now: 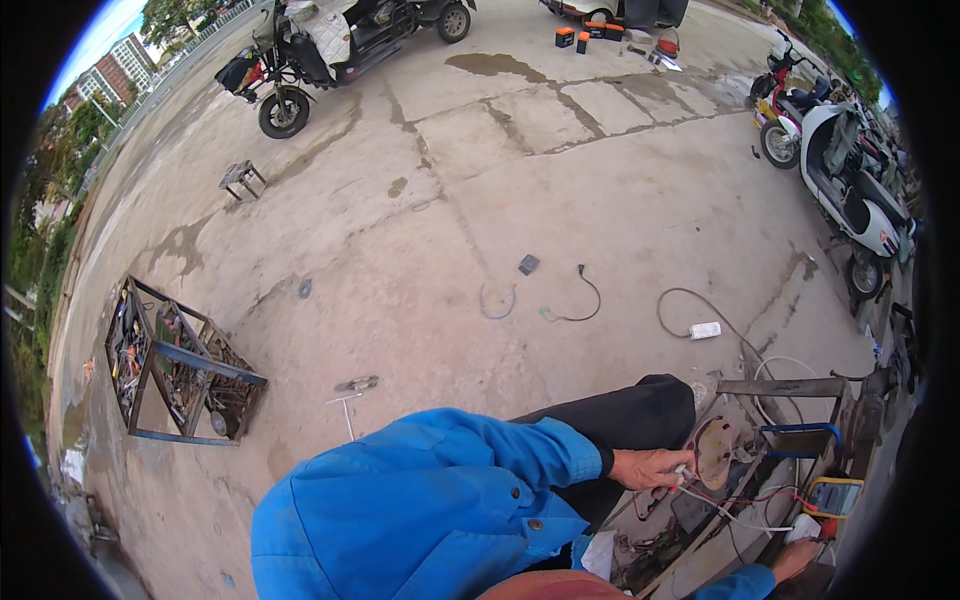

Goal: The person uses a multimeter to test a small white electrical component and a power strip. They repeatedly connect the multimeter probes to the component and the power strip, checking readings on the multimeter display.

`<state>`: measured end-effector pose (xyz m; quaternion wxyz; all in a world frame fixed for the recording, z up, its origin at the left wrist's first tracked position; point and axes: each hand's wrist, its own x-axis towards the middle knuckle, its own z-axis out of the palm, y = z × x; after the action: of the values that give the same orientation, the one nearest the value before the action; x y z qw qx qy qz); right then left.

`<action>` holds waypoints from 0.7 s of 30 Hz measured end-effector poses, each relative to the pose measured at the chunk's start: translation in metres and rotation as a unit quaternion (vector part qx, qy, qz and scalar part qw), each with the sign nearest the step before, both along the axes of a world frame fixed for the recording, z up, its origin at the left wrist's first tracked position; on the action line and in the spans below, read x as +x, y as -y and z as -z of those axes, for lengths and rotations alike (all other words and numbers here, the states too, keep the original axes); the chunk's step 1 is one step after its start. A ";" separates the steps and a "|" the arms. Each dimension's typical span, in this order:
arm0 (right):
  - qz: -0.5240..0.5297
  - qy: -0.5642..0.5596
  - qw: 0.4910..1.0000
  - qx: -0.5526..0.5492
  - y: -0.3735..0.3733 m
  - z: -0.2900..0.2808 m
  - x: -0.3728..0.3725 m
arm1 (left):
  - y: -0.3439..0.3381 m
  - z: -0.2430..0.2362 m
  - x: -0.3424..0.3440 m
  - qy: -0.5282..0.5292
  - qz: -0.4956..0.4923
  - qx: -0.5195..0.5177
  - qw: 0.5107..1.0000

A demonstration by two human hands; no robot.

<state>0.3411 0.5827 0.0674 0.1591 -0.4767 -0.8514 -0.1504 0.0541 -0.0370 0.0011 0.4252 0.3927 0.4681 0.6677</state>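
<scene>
My left hand is closed around the end of a pale grey cable, with the fingers pinched at its tip. From there the cable runs right toward a white plug. My right hand lies at that plug, its fingers bent against it and partly hidden. Just above it is a yellow-edged handheld meter, with red and dark leads trailing left. Beside my left hand is a worn, stained round disc. A blue-framed tool lies farther right.
A metal-framed rack full of tools stands left. On the concrete lie a white power strip with a cord, a short black cable and a T-handled tool. A stool, a three-wheeler and parked scooters stand around.
</scene>
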 end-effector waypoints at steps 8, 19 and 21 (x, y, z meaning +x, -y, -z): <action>-0.025 -0.017 0.999 -0.025 -0.021 0.008 0.013 | -0.002 0.000 0.001 -0.001 0.011 0.004 1.000; 0.049 -0.067 0.996 -0.022 0.095 -0.034 -0.031 | -0.005 0.006 -0.003 0.002 0.012 -0.031 0.999; 0.057 -0.099 0.993 -0.009 0.114 -0.036 -0.039 | -0.010 0.011 0.000 0.048 0.001 -0.044 0.998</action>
<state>0.3021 0.4687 0.1035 0.2291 -0.5384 -0.8043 -0.1034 0.0544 -0.0272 -0.0099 0.4646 0.3420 0.4756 0.6641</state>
